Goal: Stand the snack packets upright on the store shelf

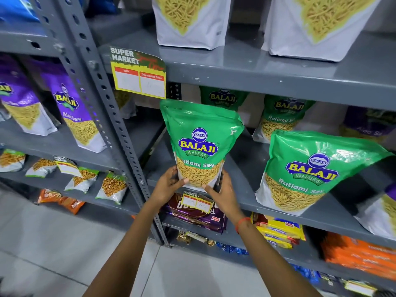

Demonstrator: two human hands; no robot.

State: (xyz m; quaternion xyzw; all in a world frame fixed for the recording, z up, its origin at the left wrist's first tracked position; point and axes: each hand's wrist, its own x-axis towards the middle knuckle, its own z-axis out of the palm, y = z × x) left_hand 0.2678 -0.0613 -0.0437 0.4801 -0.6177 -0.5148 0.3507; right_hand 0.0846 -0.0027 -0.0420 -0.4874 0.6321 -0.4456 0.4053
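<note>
Your left hand (169,185) and right hand (222,194) clamp the lower corners of a green Ratlami Sev packet (200,142), thumbs on its front, fingers wrapped behind. Pkt stands upright at the front edge of the grey middle shelf (246,202), near the upright post (111,116). A second green packet (308,170) stands to its right, tilted, well apart from your hands. More green pkts sit further back. A yellow price tag (139,76) hangs from the shelf above; purple Aloo Sev packets (70,112) fill the bay at left.
</note>
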